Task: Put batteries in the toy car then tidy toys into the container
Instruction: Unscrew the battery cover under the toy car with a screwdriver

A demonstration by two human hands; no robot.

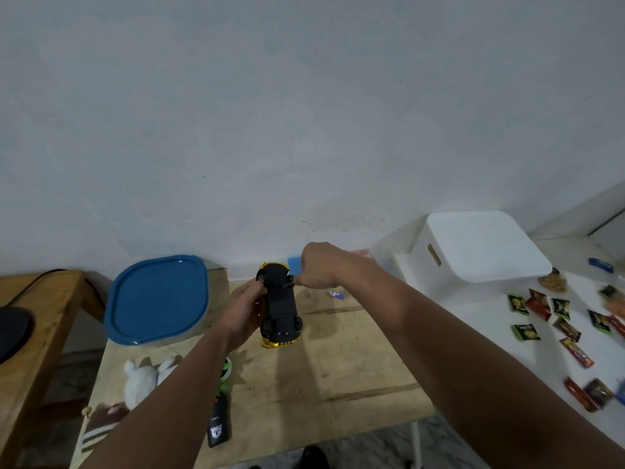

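A yellow toy car [281, 306] is held upside down above the wooden table [338, 360], its black underside facing me. My left hand [244, 304] grips it along its left side. My right hand [321, 267] pinches a small dark tool [289, 284], probably a screwdriver, whose tip touches the car's underside near the far wheels. One battery [336, 294] lies on the table just right of the car. A container with a blue lid [157, 299] stands at the table's back left.
A white plush toy [143, 379], a black remote [218, 423] and a green toy [225, 370] lie at the front left. A white bin [480, 248] stands upturned on the white table to the right, with several snack packets [561, 319]. Another wooden table [37, 319] is at far left.
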